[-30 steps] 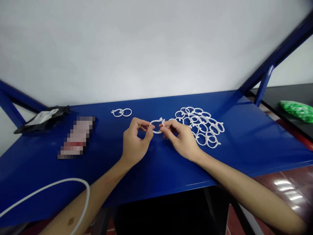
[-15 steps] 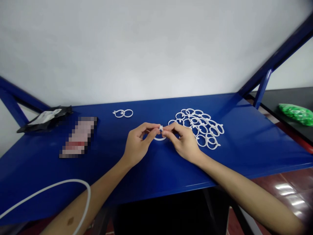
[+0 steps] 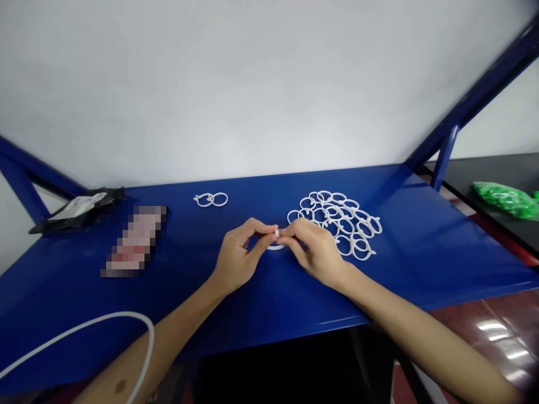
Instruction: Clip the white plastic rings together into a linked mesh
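Over the middle of the blue table (image 3: 421, 247), my left hand (image 3: 238, 255) and my right hand (image 3: 314, 249) meet fingertip to fingertip. Both pinch one white plastic ring (image 3: 275, 238), which is mostly hidden behind the fingers; only its clasp end and lower arc show. A heap of several like white rings (image 3: 341, 221) lies just right of my right hand. Two joined white rings (image 3: 210, 199) lie apart at the back left.
A black packet with a white label (image 3: 78, 210) and a blurred-out flat item (image 3: 135, 241) lie at the left. A white cable (image 3: 84, 331) loops over the near left edge. A green bag (image 3: 507, 199) rests on a black surface to the right. Blue frame struts rise at both sides.
The ring was held up open between my hands; both hands have since come together and lowered slightly, pinching the ring's ends together so most of it is hidden.
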Available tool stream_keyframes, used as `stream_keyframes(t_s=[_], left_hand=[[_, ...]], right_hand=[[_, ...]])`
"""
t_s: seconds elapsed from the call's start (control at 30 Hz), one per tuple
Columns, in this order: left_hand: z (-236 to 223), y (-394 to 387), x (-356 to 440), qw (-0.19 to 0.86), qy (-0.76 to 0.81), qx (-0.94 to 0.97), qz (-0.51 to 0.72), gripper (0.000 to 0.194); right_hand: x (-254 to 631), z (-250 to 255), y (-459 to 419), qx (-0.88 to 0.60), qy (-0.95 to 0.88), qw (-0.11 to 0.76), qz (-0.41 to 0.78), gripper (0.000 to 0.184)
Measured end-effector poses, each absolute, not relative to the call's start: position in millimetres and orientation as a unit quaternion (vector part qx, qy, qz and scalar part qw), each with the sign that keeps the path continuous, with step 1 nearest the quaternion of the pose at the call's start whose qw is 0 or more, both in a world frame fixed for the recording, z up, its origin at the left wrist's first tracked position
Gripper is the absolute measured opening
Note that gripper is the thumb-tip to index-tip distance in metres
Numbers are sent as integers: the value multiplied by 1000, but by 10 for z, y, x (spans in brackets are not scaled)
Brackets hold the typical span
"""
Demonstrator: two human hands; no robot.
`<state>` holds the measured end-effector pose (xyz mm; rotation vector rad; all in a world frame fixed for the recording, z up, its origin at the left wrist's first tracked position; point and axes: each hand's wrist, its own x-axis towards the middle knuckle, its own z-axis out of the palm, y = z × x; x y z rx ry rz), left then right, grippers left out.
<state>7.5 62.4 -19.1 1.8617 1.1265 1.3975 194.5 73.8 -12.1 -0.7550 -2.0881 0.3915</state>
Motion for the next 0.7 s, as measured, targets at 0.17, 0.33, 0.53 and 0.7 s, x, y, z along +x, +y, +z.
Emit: stream_keyframes(t_s=[0.17, 0.33, 0.53, 0.7], left_hand=[[-172, 649, 23, 236, 432, 708, 507, 16], [-251, 951, -290, -4, 452, 798, 399, 15], [-478, 1354, -714, -94, 598, 749, 271, 37], [-599, 1404, -863, -97, 638, 738, 199, 37]], right_hand=[[2033, 2, 872, -314, -825, 437, 174, 13], [2938, 106, 1442, -481, -779, 402, 36, 17], [3917, -140, 1910, -655, -689, 295, 100, 13], [3926, -261, 1955, -639, -718, 241, 132, 11]])
